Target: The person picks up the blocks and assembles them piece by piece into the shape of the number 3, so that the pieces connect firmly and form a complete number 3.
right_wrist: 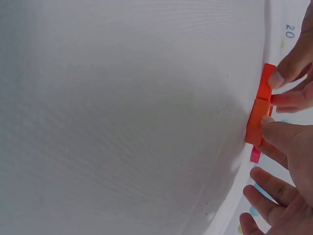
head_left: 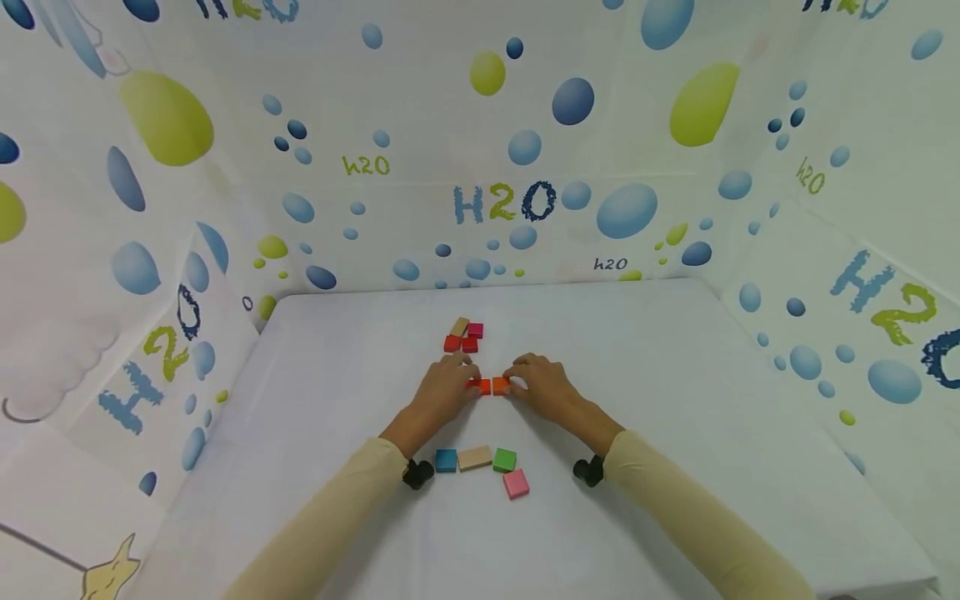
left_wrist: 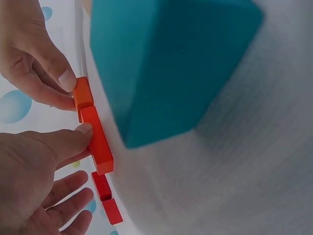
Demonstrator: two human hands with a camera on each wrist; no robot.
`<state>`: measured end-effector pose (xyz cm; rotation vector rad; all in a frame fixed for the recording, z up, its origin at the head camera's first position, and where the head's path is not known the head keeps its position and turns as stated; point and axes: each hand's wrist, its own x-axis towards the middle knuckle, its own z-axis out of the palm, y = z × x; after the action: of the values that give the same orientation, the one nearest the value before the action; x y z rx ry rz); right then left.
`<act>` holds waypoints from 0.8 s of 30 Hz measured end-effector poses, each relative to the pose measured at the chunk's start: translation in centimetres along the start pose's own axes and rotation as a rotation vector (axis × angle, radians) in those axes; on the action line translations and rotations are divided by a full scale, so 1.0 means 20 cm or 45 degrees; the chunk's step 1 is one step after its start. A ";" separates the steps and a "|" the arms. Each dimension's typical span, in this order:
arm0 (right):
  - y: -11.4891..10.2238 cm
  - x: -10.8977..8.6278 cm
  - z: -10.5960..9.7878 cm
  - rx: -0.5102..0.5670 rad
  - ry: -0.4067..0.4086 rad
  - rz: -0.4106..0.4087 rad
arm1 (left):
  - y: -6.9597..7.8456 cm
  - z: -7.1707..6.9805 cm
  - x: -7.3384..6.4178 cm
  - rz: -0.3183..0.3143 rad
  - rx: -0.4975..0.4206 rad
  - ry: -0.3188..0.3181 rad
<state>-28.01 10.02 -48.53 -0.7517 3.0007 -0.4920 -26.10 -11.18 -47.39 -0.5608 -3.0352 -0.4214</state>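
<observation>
Head: L hand (head_left: 447,389) & R hand (head_left: 549,390) face each other mid tabletop (head_left: 645,375). L grip pinches the red block (head_left: 484,387) at its 9 o'clock end; R grip pinches the orange block (head_left: 500,386) at its 3 o'clock end. From that pair: crimson block (head_left: 476,331) between 11 & 12, blue block (head_left: 446,461) approx. 7, tan block (head_left: 475,458) btwn 6 & 7, green block (head_left: 505,460) approx. 6, pink block (head_left: 516,483) btwn 5 & 6.

L wrist: blue block looms at 12; red block at 9, thumb on its side. Flat, crisp faces: prob. stiff, light, not fragile, maybe a bit slick.

R wrist: orange block at 3, R thumb on it. Best hold IMO: opp. sides nr the outer end, inner end free; light squeeze should do. Whether the two blocks touch, can't tell.
</observation>
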 end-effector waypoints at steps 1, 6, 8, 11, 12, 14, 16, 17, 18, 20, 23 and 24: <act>0.00 0.00 0.00 0.001 -0.001 -0.003 | 0.00 0.00 0.00 0.000 0.000 0.003; -0.02 0.01 0.00 0.001 -0.003 -0.017 | 0.00 0.00 0.00 -0.006 0.000 0.008; -0.02 0.01 0.00 0.004 0.000 -0.022 | 0.00 0.00 0.00 -0.007 0.003 0.007; -0.02 0.02 0.00 0.015 0.002 -0.031 | 0.00 0.00 0.00 -0.009 0.014 0.008; -0.02 0.02 0.00 0.019 -0.003 -0.034 | 0.00 0.00 0.00 -0.010 0.016 0.007; -0.03 0.02 -0.01 0.038 -0.019 -0.035 | 0.00 -0.01 0.00 -0.008 0.015 0.013; -0.03 0.03 -0.02 0.067 -0.037 -0.032 | 0.00 -0.01 -0.01 -0.004 0.014 0.019; -0.03 0.03 -0.03 0.081 -0.048 -0.028 | 0.00 -0.01 0.00 -0.002 0.012 0.020; -0.03 0.04 -0.03 0.094 -0.058 -0.024 | 0.00 -0.01 0.00 -0.003 0.012 0.018; -0.02 0.04 -0.04 0.118 -0.081 -0.014 | 0.00 0.00 0.00 -0.001 0.016 0.014; -0.02 0.06 -0.05 0.141 -0.117 0.001 | 0.01 0.00 0.00 -0.002 0.016 -0.001; -0.01 0.07 -0.05 0.145 -0.130 0.008 | 0.01 0.00 0.00 0.000 0.013 -0.003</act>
<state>-29.12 9.47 -47.42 -0.7356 2.8528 -0.5990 -26.13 -10.98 -47.39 -0.5608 -3.0378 -0.4047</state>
